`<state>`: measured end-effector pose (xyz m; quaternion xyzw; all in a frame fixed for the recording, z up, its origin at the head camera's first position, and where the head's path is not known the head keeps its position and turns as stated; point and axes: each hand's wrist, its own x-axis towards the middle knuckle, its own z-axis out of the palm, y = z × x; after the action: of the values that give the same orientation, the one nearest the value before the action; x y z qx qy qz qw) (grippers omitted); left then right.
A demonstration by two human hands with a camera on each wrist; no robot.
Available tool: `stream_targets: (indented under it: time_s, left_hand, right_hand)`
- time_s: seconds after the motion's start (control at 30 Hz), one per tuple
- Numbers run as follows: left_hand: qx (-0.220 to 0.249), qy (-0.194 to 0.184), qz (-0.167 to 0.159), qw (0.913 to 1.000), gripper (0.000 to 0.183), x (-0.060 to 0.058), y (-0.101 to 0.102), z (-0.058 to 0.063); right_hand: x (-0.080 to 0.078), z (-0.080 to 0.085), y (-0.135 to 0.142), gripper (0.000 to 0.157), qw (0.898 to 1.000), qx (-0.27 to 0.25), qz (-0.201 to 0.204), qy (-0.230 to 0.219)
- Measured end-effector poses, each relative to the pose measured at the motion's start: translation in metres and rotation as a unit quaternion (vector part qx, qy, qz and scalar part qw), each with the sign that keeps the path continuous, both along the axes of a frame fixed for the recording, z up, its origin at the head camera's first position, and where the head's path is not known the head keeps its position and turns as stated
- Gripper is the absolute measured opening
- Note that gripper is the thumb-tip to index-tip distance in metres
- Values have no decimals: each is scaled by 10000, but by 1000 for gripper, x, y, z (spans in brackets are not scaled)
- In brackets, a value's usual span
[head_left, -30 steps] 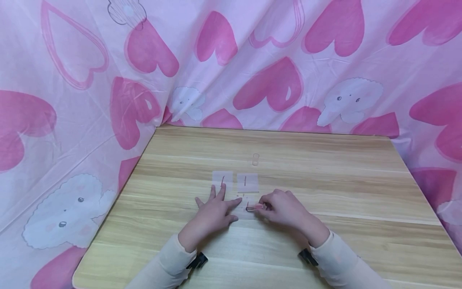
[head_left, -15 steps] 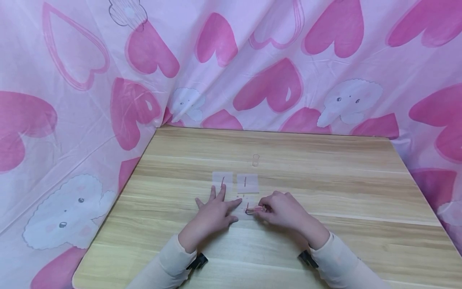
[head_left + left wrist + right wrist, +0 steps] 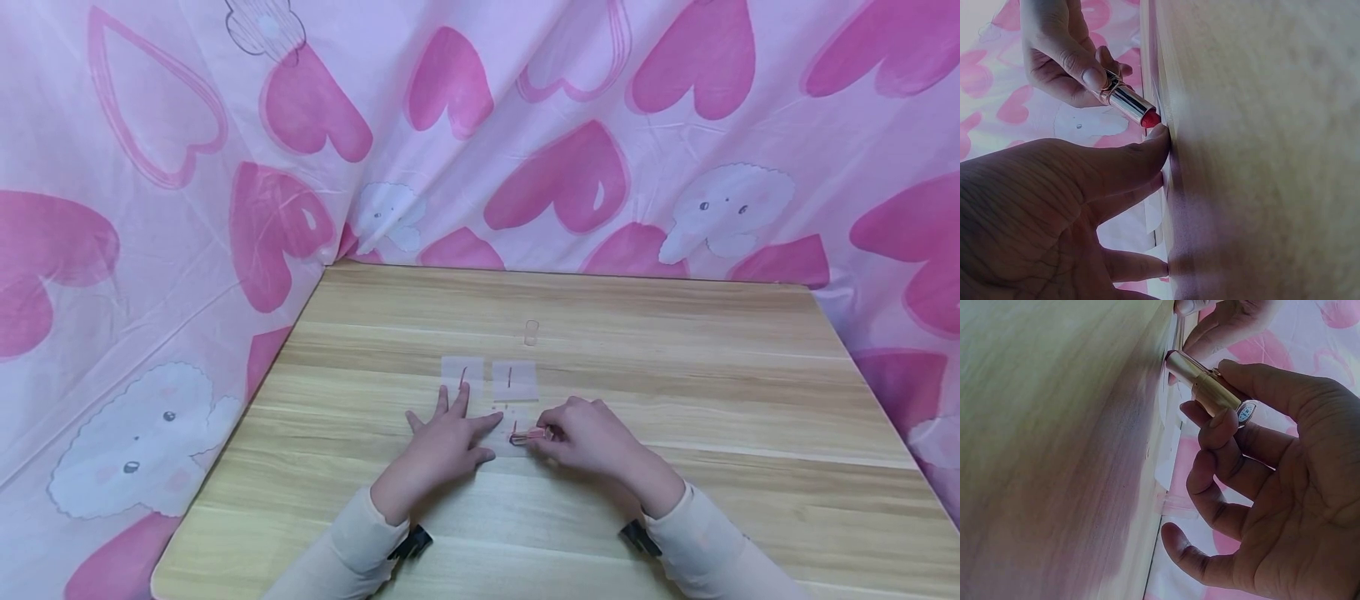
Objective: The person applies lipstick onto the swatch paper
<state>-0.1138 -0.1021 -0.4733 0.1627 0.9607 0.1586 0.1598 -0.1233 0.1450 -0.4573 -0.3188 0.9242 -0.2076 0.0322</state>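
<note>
Maybe the right hand (image 3: 594,429), pinching lipstick (image 3: 1210,390), pulls the paper (image 3: 524,418) toward the surface's (image 3: 517,533) front edge if the spread left hand (image 3: 441,442) lifts.

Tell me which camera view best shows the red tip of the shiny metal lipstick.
The left wrist view: the red tip of the shiny metal lipstick appears close up there, its colour plain. The right wrist view shows just a dark sliver of it; in the head view it is too tiny for detail.

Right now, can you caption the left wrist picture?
Right fingers hold a shiny gold-toned cylindrical lipstick, its red tip near the left fingers.
</note>
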Motion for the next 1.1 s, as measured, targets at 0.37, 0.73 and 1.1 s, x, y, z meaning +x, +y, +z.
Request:
stream_targets:
  time_s: [0.37, 0.73, 1.1]
  left_hand:
    - [-2, 27, -6, 10000, 53, 0, 0, 1]
    - [-139, 171, 33, 9998, 54, 0, 1, 1]
    - [-102, 404, -16, 9991, 59, 1, 2, 6]
  right_hand:
    - [0, 5, 1, 13, 9999, -70, -138, 46]
    - [-8, 7, 9, 15, 9982, -517, -263, -177]
    - [-14, 10, 16, 18, 9866, -1214, -424, -1001]
